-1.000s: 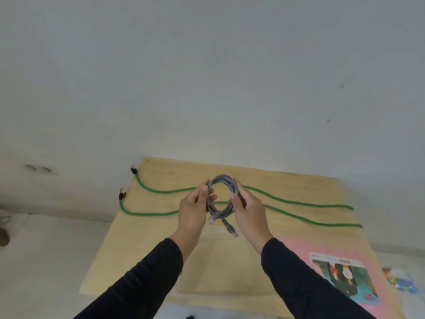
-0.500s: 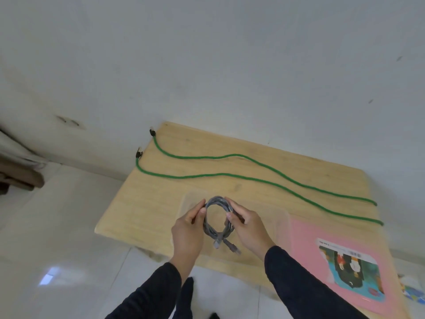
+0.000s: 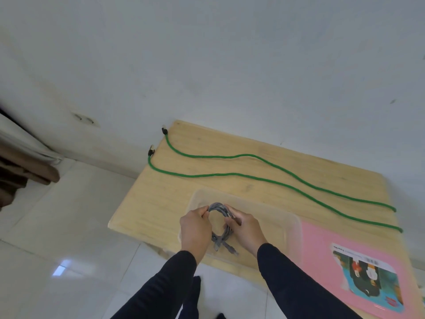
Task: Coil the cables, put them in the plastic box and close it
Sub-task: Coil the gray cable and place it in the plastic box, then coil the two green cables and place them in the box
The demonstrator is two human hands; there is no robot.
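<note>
A grey cable (image 3: 219, 209) is wound into a small ring, its two plug ends hanging below. My left hand (image 3: 195, 229) grips the ring's left side and my right hand (image 3: 247, 229) grips its right side. Both hold it over the open clear plastic box (image 3: 276, 217), which stands near the front edge of the wooden table (image 3: 161, 203). A long green cable (image 3: 253, 176) lies uncoiled in two wavy lines across the far half of the table, its black plugs at the left edge.
A pink sheet with a picture (image 3: 358, 268) lies on the table right of the box. White tiled floor (image 3: 69, 226) spreads left and below. A white wall rises behind the table. Brown fabric (image 3: 20, 171) hangs at far left.
Both hands have lowered the grey coil from above the table toward the box. The view has tilted down and left, showing more floor.
</note>
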